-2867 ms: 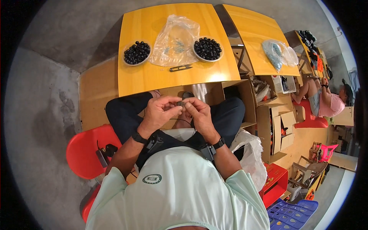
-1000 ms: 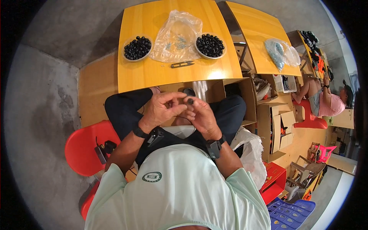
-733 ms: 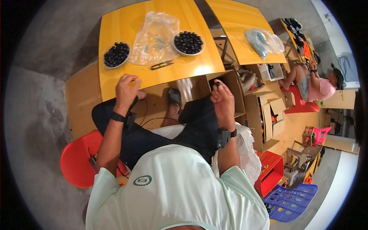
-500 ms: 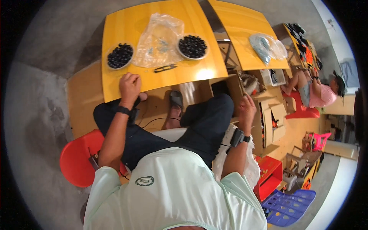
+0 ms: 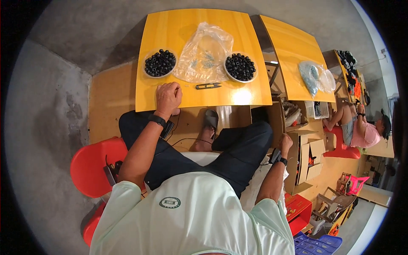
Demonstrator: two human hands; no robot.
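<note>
My left hand [image 5: 168, 95] rests knuckles-up on the front edge of the yellow table [image 5: 191, 25], its fingers curled under; nothing shows in it. Beyond it stand two white bowls of black beads, one at the left [image 5: 160, 63] and one at the right [image 5: 240, 67], with a crumpled clear plastic bag [image 5: 204, 53] between them. A small black thread clipper [image 5: 208, 86] lies just right of my left hand. My right hand [image 5: 285, 142] hangs low at my right side against a cardboard box [image 5: 304, 157]; its fingers are hidden.
A second yellow table [image 5: 293, 46] with clear bags [image 5: 316, 76] stands to the right. Another person [image 5: 361, 129] sits on a red stool beyond the boxes. I sit on a red chair [image 5: 91, 165]. A blue crate [image 5: 316, 244] lies at lower right.
My hands were together over my lap on a small item. They have parted: the left went up to the table edge, the right swung down to the box at my right.
</note>
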